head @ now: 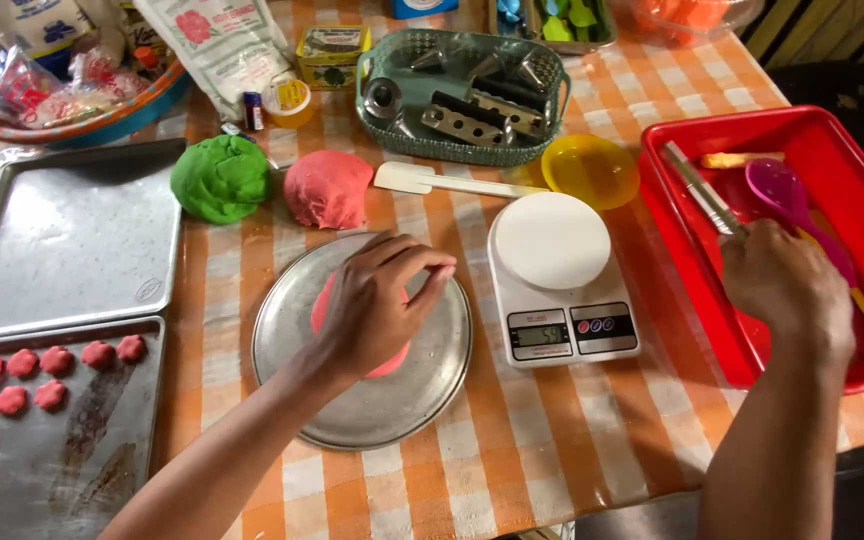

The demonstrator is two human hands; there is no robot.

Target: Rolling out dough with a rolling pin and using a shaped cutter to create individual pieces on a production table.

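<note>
- Left hand lies fingers-curled on pink dough, mid round metal plate; plate rim bare all round
- Right hand closed on metal knife inside red tray, near its left wall
- Kitchen scale sits between

Pink dough: flattened soft slab, matte pink, lying on the round metal plate, left of centre. My left hand sits on top, fingers curled, covering most of it; only the left edge and lower right edge show.

Knife: slim metal tool, silver ridged handle, lying diagonally in the red tray, far end pointing up-left. My right hand grips its near end, fingers closed round it.
</note>
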